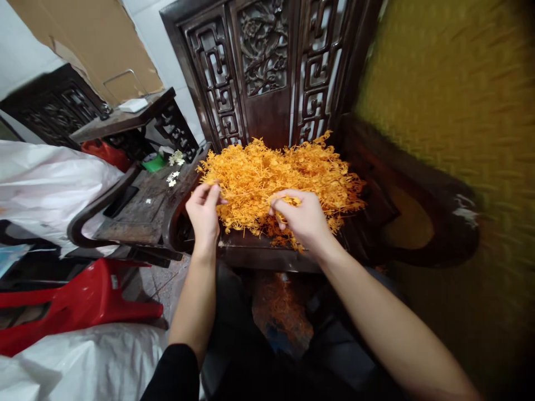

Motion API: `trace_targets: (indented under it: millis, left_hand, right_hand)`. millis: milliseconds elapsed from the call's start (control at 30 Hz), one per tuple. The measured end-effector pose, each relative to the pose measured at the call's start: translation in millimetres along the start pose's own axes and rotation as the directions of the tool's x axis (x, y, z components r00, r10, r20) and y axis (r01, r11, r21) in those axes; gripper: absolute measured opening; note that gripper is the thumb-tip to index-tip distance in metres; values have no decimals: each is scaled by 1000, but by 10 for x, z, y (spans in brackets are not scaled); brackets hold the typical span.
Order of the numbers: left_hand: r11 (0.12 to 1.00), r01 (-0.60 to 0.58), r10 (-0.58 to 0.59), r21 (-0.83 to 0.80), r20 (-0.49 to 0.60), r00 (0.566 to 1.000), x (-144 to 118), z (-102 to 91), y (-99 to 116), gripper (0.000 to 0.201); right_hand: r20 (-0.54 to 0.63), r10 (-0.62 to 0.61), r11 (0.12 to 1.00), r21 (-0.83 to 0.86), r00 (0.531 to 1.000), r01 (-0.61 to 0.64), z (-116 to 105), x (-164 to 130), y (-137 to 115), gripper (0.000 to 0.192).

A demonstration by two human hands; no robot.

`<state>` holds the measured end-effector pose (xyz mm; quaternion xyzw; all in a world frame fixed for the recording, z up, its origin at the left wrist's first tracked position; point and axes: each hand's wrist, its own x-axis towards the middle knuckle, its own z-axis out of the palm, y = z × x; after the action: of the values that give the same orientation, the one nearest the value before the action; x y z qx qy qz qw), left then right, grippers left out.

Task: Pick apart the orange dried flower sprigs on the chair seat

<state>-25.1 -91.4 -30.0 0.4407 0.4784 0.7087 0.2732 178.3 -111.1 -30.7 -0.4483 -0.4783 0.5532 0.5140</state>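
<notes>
A thick heap of orange-yellow artificial foliage (267, 172), made of fine branching sprigs, covers the seat of a dark carved wooden chair (263, 120). At the heap's left front edge, my left hand (203, 209) is closed in a pinch, with a bit of orange at its fingertips. My right hand (301, 214) bends over the front of the heap, thumb and forefinger pinched around an orange sprig. Both hands touch or nearly touch the pile, and its strands hide what lies under them.
Left of the chair, a dark wooden side table (134, 209) bears a green tape roll (154, 162) and small pale flower pieces (176, 158). A red plastic stool (90, 295) and white sacks (45, 184) stand farther left. A yellow textured surface (460, 111) rises at right.
</notes>
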Motion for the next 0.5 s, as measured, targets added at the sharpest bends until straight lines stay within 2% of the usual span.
trace_targets:
  millis: [33, 67, 133, 167, 200, 267, 400, 500]
  left_hand:
    - [997, -25, 15, 74, 127, 992, -51, -2, 34, 28]
    - [989, -56, 16, 139, 269, 963, -114, 3, 69, 27]
    - [964, -131, -5, 233, 507, 862, -232, 23, 134, 29]
    - [952, -173, -7, 254, 580, 814, -272, 32, 160, 30]
    - [941, -212, 0, 265, 626, 780, -296, 38, 182, 30]
    - [915, -290, 26, 282, 674, 738, -299, 42, 211, 29]
    - [859, -425, 99, 284, 723, 684, -251, 28, 242, 26]
    - [835, -483, 136, 264, 751, 646, -253, 11, 244, 25]
  right_hand:
    - [-22, -1, 1000, 4, 1000, 1, -18, 7, -4, 16]
    - [-34, -9, 1000, 3, 999, 9, -32, 10, -11, 22]
    - [-20, -42, 999, -11, 999, 42, -48, 4, -30, 33]
    - [5, -57, 998, -19, 998, 57, -49, -4, -41, 36]
    - [37, -64, 998, -20, 997, 65, -47, -13, -51, 37]
    - [116, -40, 999, 33, 992, 36, -34, -30, -67, 38]
    - [234, 61, 980, 172, 970, -103, -10, -36, -63, 49]
    - [249, 73, 984, 137, 966, -110, -4, -18, -20, 50]
